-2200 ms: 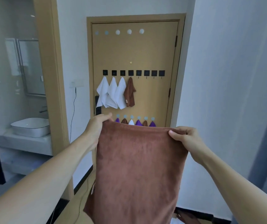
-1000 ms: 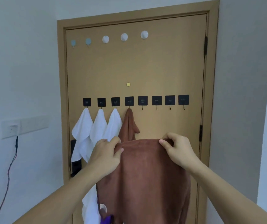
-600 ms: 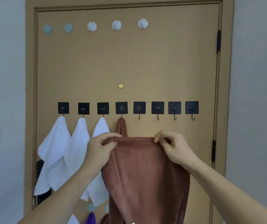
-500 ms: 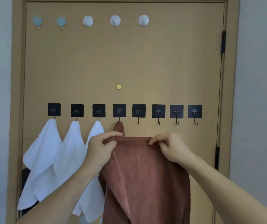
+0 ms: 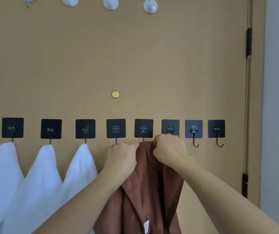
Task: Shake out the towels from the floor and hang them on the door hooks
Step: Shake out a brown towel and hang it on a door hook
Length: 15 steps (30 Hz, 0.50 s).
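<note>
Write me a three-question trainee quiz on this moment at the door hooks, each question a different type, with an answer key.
1. Multiple choice: how many white towels hang on the black hooks?
A. one
B. three
C. five

2. True or false: the two black hooks at the far right carry towels.

3. Fill in: both the left hand and the right hand grip the top edge of the ____ towel, held up at the fifth hook from the left.

Key:
1. B
2. False: both are bare.
3. brown
</note>
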Motion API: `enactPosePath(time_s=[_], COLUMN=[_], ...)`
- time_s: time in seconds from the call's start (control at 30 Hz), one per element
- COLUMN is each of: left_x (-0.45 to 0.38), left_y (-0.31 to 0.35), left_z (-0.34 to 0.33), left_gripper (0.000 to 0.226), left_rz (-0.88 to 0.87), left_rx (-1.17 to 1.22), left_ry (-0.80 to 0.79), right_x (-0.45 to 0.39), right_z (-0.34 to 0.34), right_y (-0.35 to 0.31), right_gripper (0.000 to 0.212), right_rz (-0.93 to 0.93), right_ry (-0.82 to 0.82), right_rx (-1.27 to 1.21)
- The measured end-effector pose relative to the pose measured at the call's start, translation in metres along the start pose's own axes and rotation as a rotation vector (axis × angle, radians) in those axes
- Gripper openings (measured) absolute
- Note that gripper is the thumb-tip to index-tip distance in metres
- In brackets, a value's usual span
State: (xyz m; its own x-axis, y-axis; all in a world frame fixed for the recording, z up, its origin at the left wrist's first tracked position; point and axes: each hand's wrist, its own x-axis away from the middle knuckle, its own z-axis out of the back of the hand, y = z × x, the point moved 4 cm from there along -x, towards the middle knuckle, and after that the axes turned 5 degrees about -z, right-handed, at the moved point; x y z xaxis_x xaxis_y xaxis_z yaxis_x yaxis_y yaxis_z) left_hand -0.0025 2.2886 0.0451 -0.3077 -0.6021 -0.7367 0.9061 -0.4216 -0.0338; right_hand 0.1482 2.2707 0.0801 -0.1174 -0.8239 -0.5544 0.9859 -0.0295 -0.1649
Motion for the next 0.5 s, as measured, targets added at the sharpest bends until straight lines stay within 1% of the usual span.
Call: enactPosePath(time_s=[0.03,0.1,0.17,0.23,0.33,0.4,0.5], left_x=[-0.001,-0.003,-0.003,-0.001,0.008,0.019,0.045], left_y=[0.004,0.006,0.007,0.007,0.008,0.011,0.024], left_z=[-0.003,-0.004,-0.005,-0.007,-0.015,-0.022,-0.036], left_gripper=[0.038,0.024,0.019,0.018,0.020,0.022,0.024], left_rz=[0.003,-0.001,0.005,0.046,0.120,0.159,0.174], left_rx=[0.012,0.035,0.075,0.134,0.171,0.130,0.031], left_ry=[-0.002,0.003,0.016,0.004,-0.081,-0.139,-0.224], right_x=[0.003,0.008,0.012,0.014,0.021,0.029,0.051], right_z=[-0.010,-0.024,-0.032,-0.037,-0.048,-0.057,-0.079], right_y=[0.004,0.009,0.013,0.016,0.020,0.025,0.041], right_gripper=[0.029,0.033,0.038,0.041,0.043,0.043,0.036], right_rz=[-0.012,-0.024,-0.011,0.011,0.068,0.108,0.133], right_ry=[-0.042,-0.133,-0.186,-0.216,-0.246,-0.229,-0.183], right_rx=[-0.036,-0.189,-0.330,-0.425,-0.491,-0.521,-0.567])
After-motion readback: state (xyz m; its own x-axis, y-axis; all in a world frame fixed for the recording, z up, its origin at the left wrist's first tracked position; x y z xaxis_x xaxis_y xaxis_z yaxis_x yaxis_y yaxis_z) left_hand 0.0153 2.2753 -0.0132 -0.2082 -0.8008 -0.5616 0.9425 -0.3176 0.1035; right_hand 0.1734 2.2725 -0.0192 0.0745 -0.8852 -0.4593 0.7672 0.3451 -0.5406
